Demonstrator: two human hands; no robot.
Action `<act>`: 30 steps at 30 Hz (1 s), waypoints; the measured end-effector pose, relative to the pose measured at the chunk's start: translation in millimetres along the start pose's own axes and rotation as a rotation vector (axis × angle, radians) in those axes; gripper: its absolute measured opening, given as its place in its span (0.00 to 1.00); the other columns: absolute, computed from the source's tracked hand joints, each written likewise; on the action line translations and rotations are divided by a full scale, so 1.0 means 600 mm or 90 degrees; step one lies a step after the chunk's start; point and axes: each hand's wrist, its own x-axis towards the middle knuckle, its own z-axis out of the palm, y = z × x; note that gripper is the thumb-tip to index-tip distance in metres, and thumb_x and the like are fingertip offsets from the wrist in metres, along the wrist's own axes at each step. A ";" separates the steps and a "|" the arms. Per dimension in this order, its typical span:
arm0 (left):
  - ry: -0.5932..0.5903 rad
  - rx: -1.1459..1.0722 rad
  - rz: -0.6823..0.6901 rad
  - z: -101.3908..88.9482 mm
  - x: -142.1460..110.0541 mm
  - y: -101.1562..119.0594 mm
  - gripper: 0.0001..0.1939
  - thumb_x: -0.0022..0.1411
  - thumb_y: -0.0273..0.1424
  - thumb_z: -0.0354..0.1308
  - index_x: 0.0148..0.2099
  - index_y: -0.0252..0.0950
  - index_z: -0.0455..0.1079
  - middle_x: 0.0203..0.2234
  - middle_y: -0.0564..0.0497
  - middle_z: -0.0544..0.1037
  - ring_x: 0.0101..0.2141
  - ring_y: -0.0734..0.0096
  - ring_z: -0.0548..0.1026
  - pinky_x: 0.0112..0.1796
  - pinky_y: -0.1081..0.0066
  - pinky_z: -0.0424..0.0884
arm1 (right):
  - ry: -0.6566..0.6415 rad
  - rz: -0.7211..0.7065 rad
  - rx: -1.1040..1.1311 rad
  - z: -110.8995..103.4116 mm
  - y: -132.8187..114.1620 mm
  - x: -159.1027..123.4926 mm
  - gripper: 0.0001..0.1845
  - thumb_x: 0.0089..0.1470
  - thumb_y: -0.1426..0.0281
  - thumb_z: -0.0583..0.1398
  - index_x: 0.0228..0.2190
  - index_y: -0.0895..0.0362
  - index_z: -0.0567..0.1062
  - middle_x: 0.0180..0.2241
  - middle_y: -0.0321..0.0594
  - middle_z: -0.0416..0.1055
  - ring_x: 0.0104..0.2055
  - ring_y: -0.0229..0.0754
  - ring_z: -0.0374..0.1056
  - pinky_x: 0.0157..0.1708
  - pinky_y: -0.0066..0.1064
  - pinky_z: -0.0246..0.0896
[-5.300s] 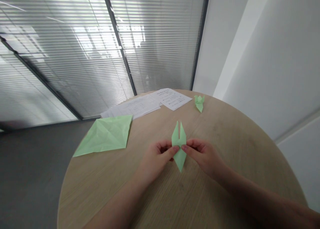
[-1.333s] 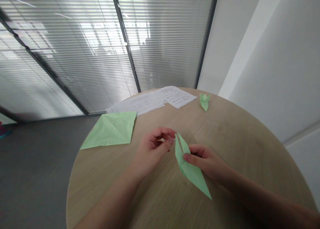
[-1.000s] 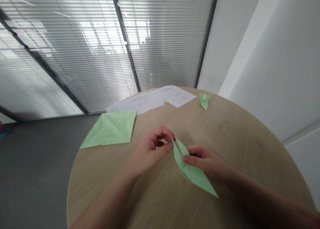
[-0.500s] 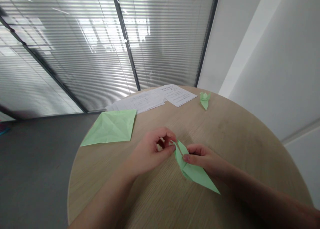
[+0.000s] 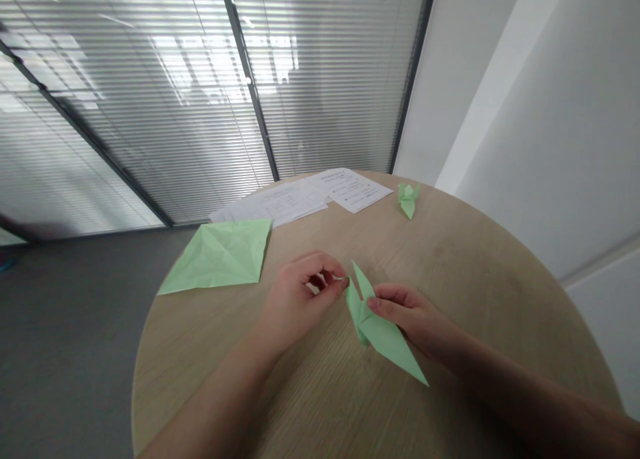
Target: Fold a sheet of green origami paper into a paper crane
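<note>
A folded green origami paper is held above the table between my two hands. It has a long pointed flap toward me and two narrow points at its far end, which stand apart. My left hand pinches the tip of the left narrow point between thumb and fingertips. My right hand grips the paper's right side near the middle, thumb on top and fingers underneath. The fingers beneath the paper are partly hidden.
A creased green paper sheet lies at the left edge of the round wooden table. White printed sheets overlap at the back. A small folded green origami figure rests at the back right. Blinds and a white wall stand behind.
The two narrow points of the paper have spread apart, the left one drawn out in my left hand's pinch. The long flap's tip has shifted slightly left.
</note>
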 end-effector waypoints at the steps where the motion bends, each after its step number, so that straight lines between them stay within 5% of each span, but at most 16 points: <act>1: -0.005 -0.002 -0.005 0.000 -0.001 -0.001 0.03 0.61 0.24 0.60 0.34 0.36 0.73 0.28 0.52 0.77 0.30 0.74 0.74 0.28 0.76 0.69 | 0.006 -0.010 -0.010 0.000 -0.001 0.000 0.29 0.48 0.47 0.66 0.33 0.62 0.78 0.24 0.37 0.67 0.24 0.33 0.63 0.24 0.23 0.55; 7: -0.015 -0.041 -0.052 0.003 -0.005 -0.004 0.04 0.62 0.30 0.62 0.40 0.37 0.76 0.32 0.50 0.80 0.32 0.71 0.77 0.31 0.73 0.74 | 0.063 -0.098 -0.115 0.002 -0.004 0.002 0.28 0.52 0.47 0.63 0.33 0.62 0.78 0.25 0.37 0.65 0.26 0.32 0.58 0.25 0.24 0.52; 20: 0.025 -0.262 -0.126 0.017 -0.008 0.000 0.02 0.58 0.26 0.66 0.33 0.36 0.76 0.35 0.50 0.82 0.35 0.71 0.79 0.32 0.76 0.73 | 0.114 -0.264 -0.359 0.006 -0.008 -0.005 0.18 0.61 0.61 0.55 0.26 0.61 0.72 0.25 0.36 0.62 0.28 0.34 0.58 0.28 0.25 0.52; 26: 0.044 -0.415 -0.184 0.028 -0.006 -0.008 0.06 0.53 0.26 0.70 0.33 0.37 0.77 0.32 0.53 0.81 0.30 0.76 0.77 0.29 0.78 0.73 | 0.112 -0.301 -0.391 0.008 -0.014 -0.007 0.17 0.62 0.63 0.55 0.26 0.60 0.70 0.24 0.35 0.61 0.27 0.32 0.57 0.26 0.24 0.51; 30: 0.016 -0.374 -0.155 0.020 -0.005 -0.002 0.05 0.54 0.27 0.69 0.34 0.38 0.77 0.34 0.52 0.81 0.33 0.72 0.78 0.31 0.77 0.73 | 0.115 -0.307 -0.368 0.009 -0.014 -0.008 0.17 0.62 0.63 0.55 0.25 0.60 0.69 0.24 0.35 0.62 0.27 0.33 0.57 0.26 0.24 0.51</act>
